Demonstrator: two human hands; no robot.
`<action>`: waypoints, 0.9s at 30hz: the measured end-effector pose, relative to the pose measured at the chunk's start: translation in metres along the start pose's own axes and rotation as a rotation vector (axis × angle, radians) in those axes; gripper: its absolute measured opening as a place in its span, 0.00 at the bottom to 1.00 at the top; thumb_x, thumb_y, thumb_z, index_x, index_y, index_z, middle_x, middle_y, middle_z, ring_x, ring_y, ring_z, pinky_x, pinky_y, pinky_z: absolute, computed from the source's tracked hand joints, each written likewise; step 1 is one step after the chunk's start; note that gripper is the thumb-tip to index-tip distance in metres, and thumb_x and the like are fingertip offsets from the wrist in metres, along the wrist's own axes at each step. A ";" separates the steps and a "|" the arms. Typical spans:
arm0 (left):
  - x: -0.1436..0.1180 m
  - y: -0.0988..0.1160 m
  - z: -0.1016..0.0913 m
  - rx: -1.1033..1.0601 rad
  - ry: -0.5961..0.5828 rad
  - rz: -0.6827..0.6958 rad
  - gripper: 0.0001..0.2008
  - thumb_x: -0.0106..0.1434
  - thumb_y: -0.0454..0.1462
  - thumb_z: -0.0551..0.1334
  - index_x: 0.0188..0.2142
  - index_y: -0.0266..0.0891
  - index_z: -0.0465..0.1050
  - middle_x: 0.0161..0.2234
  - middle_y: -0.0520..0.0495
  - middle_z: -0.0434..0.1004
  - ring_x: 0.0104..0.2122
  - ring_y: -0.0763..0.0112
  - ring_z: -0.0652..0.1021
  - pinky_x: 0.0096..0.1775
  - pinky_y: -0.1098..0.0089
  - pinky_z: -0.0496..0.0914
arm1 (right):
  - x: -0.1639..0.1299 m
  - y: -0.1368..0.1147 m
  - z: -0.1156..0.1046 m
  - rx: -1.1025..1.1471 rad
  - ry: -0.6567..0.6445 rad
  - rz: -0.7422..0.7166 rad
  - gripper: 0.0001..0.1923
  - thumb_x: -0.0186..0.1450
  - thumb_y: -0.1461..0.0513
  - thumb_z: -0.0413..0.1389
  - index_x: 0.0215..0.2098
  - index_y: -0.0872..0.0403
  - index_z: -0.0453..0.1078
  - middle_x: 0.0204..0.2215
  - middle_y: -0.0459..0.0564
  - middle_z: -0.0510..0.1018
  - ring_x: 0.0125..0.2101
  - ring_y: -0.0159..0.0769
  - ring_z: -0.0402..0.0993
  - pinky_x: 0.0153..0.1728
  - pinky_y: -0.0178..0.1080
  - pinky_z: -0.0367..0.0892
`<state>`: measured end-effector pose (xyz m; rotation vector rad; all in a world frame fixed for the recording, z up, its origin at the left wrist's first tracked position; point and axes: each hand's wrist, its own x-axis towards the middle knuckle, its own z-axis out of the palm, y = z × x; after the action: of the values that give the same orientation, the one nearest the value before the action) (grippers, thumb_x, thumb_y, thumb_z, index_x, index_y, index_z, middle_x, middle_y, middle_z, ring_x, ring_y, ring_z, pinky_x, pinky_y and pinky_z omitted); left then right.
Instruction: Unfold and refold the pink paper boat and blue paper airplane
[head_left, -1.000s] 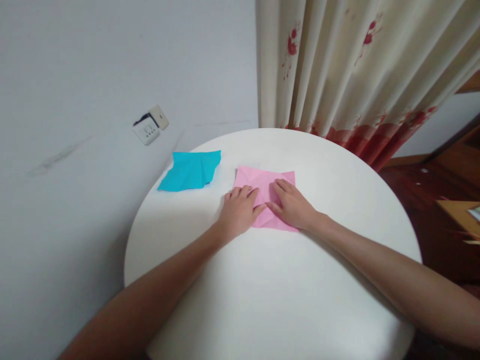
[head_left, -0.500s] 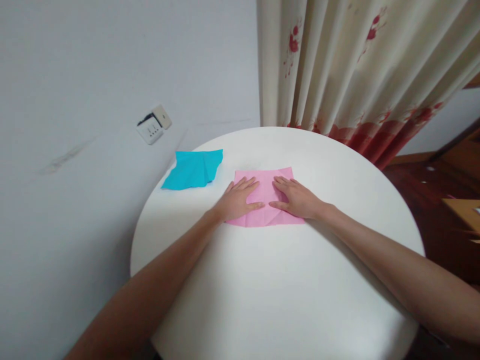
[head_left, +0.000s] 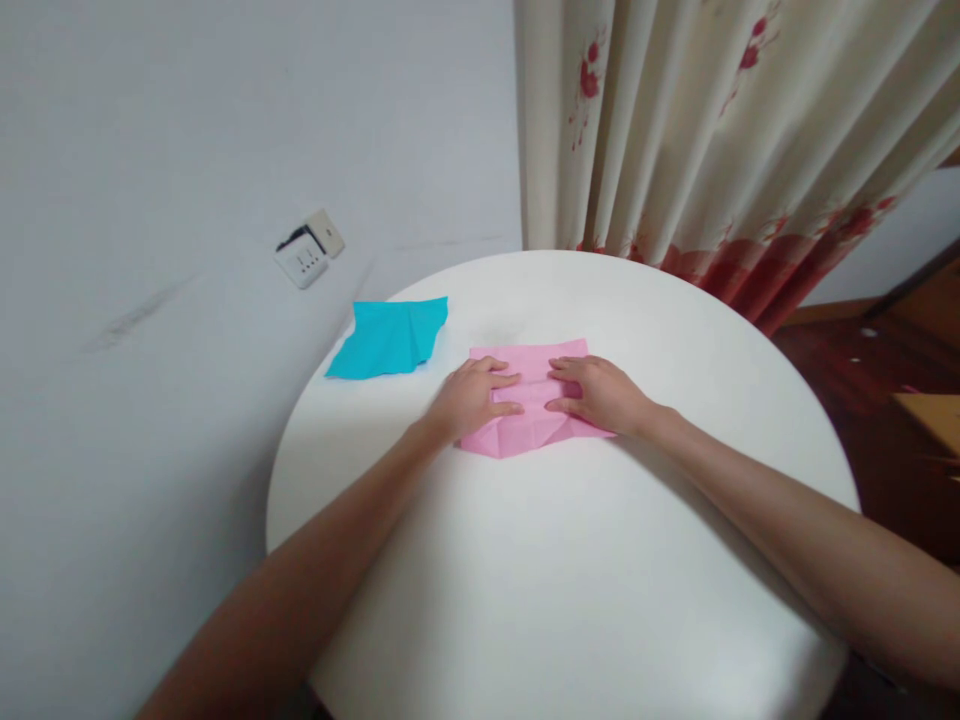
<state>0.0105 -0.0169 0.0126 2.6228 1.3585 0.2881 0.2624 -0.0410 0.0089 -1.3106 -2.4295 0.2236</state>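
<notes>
The left hand (head_left: 466, 400) and the right hand (head_left: 606, 394) are both on one pink paper (head_left: 534, 392), palms down, one on each side. A big pale wall (head_left: 210, 120) goes up on the left. A long curtain (head_left: 675, 130) with red flowers hangs at the back, on the right. The round white table (head_left: 570, 580) fills the middle.

Two bare arms reach in over the table. The left arm (head_left: 300, 570) comes from the bottom left corner and slants up. The right arm (head_left: 780, 510) comes from the lower right and slants in. Together they make a tent shape, with the hands at the top.

The pink paper lies between the hands and under them. It has lots of folds, and its near edge is bumpy. A blue paper (head_left: 386, 340) lies near the table's edge, to the left of the pink one.

Each hand is spread wide and grips nothing. The left fingers (head_left: 505, 380) point right and the right fingers (head_left: 564, 365) point left. The thumbs stick out toward each other, with a strip of pink between the tips. A small white socket (head_left: 303, 261) is on the wall.
</notes>
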 end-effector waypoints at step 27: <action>0.000 -0.024 -0.012 -0.248 0.162 -0.336 0.34 0.57 0.38 0.70 0.62 0.37 0.67 0.59 0.36 0.68 0.36 0.69 0.80 0.46 0.65 0.74 | -0.002 0.023 0.000 0.052 0.255 0.352 0.33 0.64 0.51 0.61 0.62 0.59 0.65 0.56 0.68 0.72 0.57 0.59 0.67 0.55 0.55 0.64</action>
<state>-0.0109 -0.0022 0.0182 2.1680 1.6635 0.5871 0.2807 -0.0300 0.0011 -1.6289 -1.9627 0.1955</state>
